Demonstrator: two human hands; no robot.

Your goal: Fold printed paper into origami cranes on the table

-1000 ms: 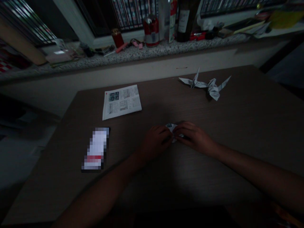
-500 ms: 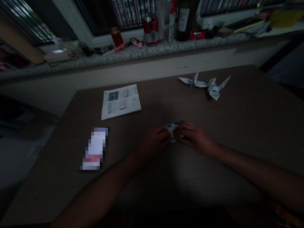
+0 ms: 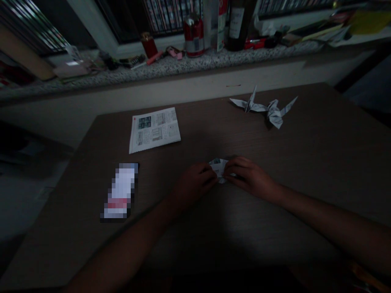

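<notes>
A small folded piece of printed paper (image 3: pixel 218 165) lies on the dark wooden table between my two hands. My left hand (image 3: pixel 197 179) is closed on its left edge, fingertips pressed to the paper. From the other side, my right hand (image 3: pixel 249 176) pinches the right part, its curled fingers covering that edge. The paper's middle and upper edge show, while both sides are hidden under my fingers. Beyond my right hand stand two folded paper cranes, a left one (image 3: pixel 250 105) and a right one (image 3: pixel 275 114), made of similar printed paper.
A folded newspaper sheet (image 3: pixel 155 130) lies at the back left of the table (image 3: pixel 320 162). A phone with a blurred screen (image 3: pixel 120 191) rests left of my left forearm. Along the stone windowsill (image 3: pixel 171 67) stand a red can (image 3: pixel 194 36), a dark bottle (image 3: pixel 236 26) and small clutter.
My left fingers have shifted slightly left, so a little more of the paper's middle shows. My right hand keeps its hold almost unmoved.
</notes>
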